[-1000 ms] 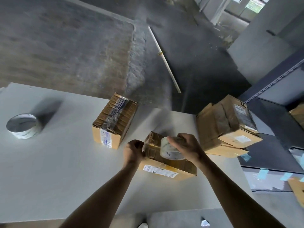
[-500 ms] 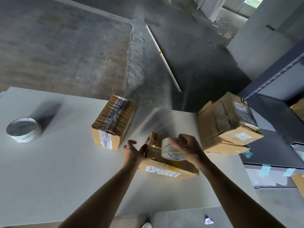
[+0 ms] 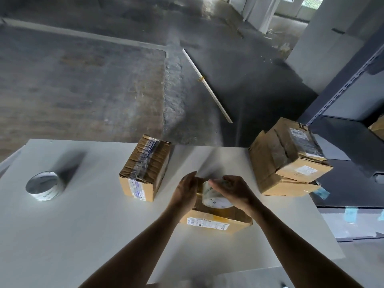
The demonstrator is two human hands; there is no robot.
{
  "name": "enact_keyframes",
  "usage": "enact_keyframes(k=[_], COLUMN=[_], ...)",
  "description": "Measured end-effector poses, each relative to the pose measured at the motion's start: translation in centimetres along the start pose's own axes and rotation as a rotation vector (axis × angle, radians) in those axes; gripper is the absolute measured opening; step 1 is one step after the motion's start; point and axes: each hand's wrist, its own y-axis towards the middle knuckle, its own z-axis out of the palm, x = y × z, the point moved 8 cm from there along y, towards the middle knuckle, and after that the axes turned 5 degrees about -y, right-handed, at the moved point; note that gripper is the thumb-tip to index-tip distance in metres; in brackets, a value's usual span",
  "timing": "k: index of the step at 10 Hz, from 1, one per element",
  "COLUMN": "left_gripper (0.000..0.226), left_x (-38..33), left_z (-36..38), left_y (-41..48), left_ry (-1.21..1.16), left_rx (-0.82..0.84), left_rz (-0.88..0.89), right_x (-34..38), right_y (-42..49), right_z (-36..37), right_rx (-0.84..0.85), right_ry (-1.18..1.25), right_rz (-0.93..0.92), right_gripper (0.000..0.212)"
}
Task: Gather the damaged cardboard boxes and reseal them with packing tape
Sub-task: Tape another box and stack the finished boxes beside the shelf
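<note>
The low, flat brown cardboard box (image 3: 216, 222) I'm resealing lies on the near right of the matte white tabletop (image 3: 83, 235), with its creased top under both my hands. My right hand (image 3: 235, 192) curls round the clear packing-tape roll (image 3: 215, 197), which stands on edge on the box. My left hand (image 3: 185, 193) lies with its fingers fairly straight against the box's left end; I cannot tell whether the thumb pins the loose tape end. To do this well, I think I should anchor that end firmly down the side, hold the roll low and taut, and draw it straight along the seam so the glossy film lies flat on the soft, dented board. To the left stands a taller brown carton (image 3: 145, 167) with crinkled shiny tape across its top. To the right, two battered brown cartons (image 3: 288, 156) are stacked at the table's edge. Far left sits a second, wider tape roll (image 3: 44, 186).
</note>
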Motion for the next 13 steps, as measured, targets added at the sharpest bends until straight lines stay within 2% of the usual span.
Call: enact_keyframes(k=[1, 3, 5, 6, 7, 8, 9, 11, 12, 13], left_gripper=[0.027, 0.033, 0.024, 0.027, 0.021, 0.034, 0.047, 0.064, 0.073, 0.046], left_x=[-0.1, 0.4, 1.5, 1.3, 1.2, 1.4, 0.8, -0.3, -0.6, -0.7], left_z=[0.4, 1.6, 1.4, 1.6, 1.2, 1.3, 1.3, 1.9, 2.0, 1.7], left_y=[1.2, 2.8, 3.3, 3.2, 3.2, 3.0, 3.1, 3.1, 2.8, 1.9], left_ry=[0.104, 0.533, 0.528, 0.533, 0.519, 0.489, 0.652, 0.706, 0.755, 0.666], left_rx=[-0.023, 0.014, -0.038, -0.028, -0.053, -0.054, -0.059, -0.082, -0.072, -0.062], left_rz=[-0.041, 0.000, -0.027, -0.030, -0.042, -0.113, -0.055, 0.185, 0.153, 0.045], right_x=[0.1, -0.4, -1.8, -2.1, -2.3, -2.8, -3.7, -5.1, -7.0, -8.8], right_y=[-0.1, -0.5, 0.0, 0.8, 1.0, 0.5, -0.3, -2.0, -2.8, -3.6], right_z=[0.1, -0.2, 0.9, 0.7, -0.4, -2.7, -4.9, -10.0, -11.9, -12.9], right_rx=[0.025, 0.047, 0.027, -0.013, -0.027, -0.010, 0.000, -0.081, -0.115, -0.139], right_ry=[0.037, 0.139, 0.369, 0.373, 0.296, 0.261, 0.135, -0.184, -0.266, -0.301], right_rz=[0.004, 0.053, 0.224, 0.242, 0.209, 0.129, 0.063, -0.022, 0.046, 0.113], right_gripper=[0.042, 0.034, 0.065, 0.078, 0.064, 0.059, 0.064, 0.042, 0.047, 0.050])
